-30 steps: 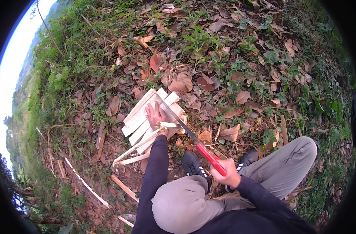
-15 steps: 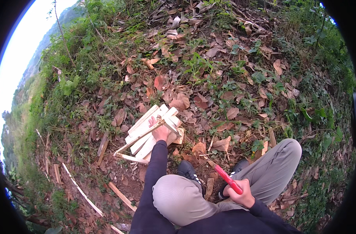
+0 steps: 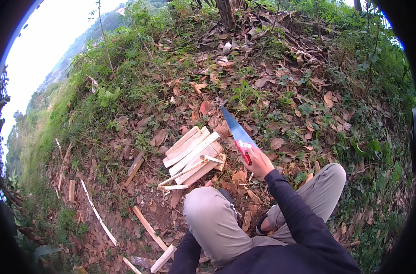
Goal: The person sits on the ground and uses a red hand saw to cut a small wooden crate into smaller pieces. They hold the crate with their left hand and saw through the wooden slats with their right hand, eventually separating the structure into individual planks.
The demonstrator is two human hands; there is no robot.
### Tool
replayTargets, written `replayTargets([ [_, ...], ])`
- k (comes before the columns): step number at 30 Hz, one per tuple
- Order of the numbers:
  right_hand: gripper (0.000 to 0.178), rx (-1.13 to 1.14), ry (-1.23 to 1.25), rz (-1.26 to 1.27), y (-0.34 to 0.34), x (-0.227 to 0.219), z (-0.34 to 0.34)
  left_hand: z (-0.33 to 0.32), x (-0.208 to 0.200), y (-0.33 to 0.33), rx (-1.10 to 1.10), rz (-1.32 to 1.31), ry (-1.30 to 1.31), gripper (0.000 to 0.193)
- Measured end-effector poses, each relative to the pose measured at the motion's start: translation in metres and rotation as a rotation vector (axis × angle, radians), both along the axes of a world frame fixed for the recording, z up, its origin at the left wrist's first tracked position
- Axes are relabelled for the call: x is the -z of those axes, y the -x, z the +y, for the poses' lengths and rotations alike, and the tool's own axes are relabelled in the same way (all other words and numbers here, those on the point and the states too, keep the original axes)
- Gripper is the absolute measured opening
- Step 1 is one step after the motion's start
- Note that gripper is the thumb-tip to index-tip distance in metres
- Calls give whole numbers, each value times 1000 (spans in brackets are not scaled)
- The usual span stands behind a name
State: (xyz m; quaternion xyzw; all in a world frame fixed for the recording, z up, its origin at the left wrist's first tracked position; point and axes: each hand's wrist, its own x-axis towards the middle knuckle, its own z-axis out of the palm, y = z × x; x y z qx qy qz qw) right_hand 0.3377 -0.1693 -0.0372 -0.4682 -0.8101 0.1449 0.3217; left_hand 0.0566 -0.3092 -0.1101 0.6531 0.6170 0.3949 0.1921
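My right hand (image 3: 258, 163) is closed around the red handle of a hand saw (image 3: 237, 131). The saw's bluish blade points forward and slightly left, raised just right of a stack of pale split wood pieces (image 3: 194, 148). Thin sticks (image 3: 183, 172) lie across the near side of that stack. Behind my raised left knee, most of my left hand (image 3: 209, 184) is hidden; only a bit of the fingers shows near the stack's front edge. Whether it grips anything cannot be seen.
Loose wood strips (image 3: 148, 227) and a short pale piece (image 3: 163, 259) lie at the lower left. A long thin stick (image 3: 97, 213) rests farther left. A small wood block (image 3: 247, 221) sits between my shoes. Leaf litter (image 3: 262, 82) and weeds cover the slope ahead.
My right hand has brought the saw up and forward from beside my right leg. The left hand has drawn back from the wood stack, behind the knee. The view has shifted.
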Motion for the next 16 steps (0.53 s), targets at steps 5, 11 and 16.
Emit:
replayTargets([
  [5,70,-56,23,-52,6,-1,10,-34,-48,28,182,-273,497,56],
  [11,42,-106,449,743,53,-86,27,25,-136,10,421,-1509,339,73],
  [16,57,-340,115,774,90,-214,40,97,-189,3,504,-2124,210,77],
])
